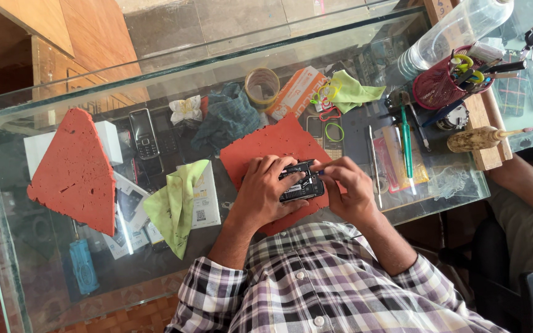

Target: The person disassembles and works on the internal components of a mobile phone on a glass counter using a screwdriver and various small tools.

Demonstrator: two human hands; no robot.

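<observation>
Fingers: left hand (265,188) gripped the opened phone (301,182); right hand (348,187), at 3 o'clock, pinched a small tool.
Progress: phone lay open on the red mat (266,148), unreassembled.

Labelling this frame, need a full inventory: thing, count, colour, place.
phone: 1, black, opened, held over the mat
foam mat: 1, red, under the hands
foam piece: 1, red, triangular, left
cloths: 2, light green, centre-left and top
keypad phone: 1, dark, under the glass
tape roll: 1, yellowish, top
tool cup: 1, red, top right
glass counter: 1, clear
left hand: steadies phone
right hand: holds a small tool at the phone
</observation>
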